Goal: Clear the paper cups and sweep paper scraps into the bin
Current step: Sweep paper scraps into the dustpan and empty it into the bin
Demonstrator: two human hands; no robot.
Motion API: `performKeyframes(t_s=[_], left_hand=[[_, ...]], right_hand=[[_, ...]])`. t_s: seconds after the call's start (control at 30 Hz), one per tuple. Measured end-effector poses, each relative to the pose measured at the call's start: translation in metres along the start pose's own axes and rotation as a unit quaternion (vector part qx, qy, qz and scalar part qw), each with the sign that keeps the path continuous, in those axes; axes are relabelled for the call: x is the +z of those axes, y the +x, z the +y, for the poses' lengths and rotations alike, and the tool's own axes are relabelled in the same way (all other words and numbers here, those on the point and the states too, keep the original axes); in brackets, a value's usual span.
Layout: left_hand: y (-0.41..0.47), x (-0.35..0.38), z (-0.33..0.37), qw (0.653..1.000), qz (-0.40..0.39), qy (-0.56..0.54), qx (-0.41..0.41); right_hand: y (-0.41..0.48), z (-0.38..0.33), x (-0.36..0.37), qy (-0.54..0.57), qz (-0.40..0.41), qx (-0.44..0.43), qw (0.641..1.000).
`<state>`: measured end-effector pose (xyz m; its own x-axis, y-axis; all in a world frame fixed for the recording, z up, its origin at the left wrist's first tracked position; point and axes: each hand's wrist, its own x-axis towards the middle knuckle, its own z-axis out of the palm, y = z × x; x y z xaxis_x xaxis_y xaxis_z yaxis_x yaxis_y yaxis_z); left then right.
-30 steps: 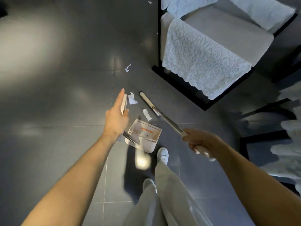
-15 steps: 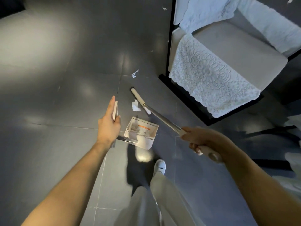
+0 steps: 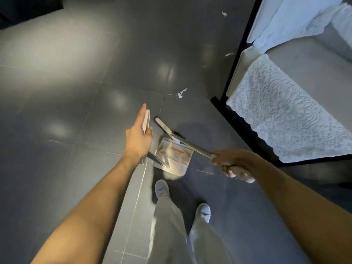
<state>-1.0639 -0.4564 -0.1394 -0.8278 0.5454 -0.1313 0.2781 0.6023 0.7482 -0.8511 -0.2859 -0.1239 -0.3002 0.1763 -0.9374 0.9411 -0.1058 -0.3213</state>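
Tiles (image 3: 76, 96) at 12 o'clock hold a scrap (image 3: 182, 92) beyond the broom (image 3: 197, 148), gripped by the right hand (image 3: 231, 161); the pan (image 3: 176, 160), seemingly only pinched by the left hand (image 3: 138, 136), could tip and spill.

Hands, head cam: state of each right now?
Left hand: holds the dustpan handle, thumb pinching it, forefinger straight along it.
Right hand: closed round the broom handle.
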Motion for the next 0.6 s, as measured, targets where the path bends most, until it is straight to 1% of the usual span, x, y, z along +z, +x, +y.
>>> performKeyframes(t_s=[0.07, 0.17, 0.27, 0.33, 0.5, 0.6], left_hand=[[0.018, -0.002, 0.003, 1.000, -0.002, -0.016, 0.018], [0.038, -0.009, 0.003, 0.996, -0.014, -0.028, 0.082], [0.065, -0.023, 0.000, 0.993, -0.024, -0.034, 0.109], [0.091, -0.033, 0.000, 0.992, -0.027, -0.041, 0.118], [0.156, -0.046, 0.005, 0.988, -0.028, -0.054, 0.142], [0.203, -0.043, 0.005, 0.988, -0.051, -0.047, 0.136]], right_hand=[[-0.008, -0.014, -0.006, 0.026, -0.027, 0.029, 0.999], [-0.027, -0.044, -0.021, 0.073, -0.043, 0.057, 0.995], [-0.042, -0.077, -0.034, 0.090, -0.053, 0.053, 0.993], [-0.044, -0.098, -0.039, 0.078, -0.027, 0.035, 0.996], [-0.028, -0.147, -0.054, 0.104, 0.054, -0.004, 0.993], [-0.003, -0.174, -0.072, 0.103, 0.090, -0.028, 0.990]])
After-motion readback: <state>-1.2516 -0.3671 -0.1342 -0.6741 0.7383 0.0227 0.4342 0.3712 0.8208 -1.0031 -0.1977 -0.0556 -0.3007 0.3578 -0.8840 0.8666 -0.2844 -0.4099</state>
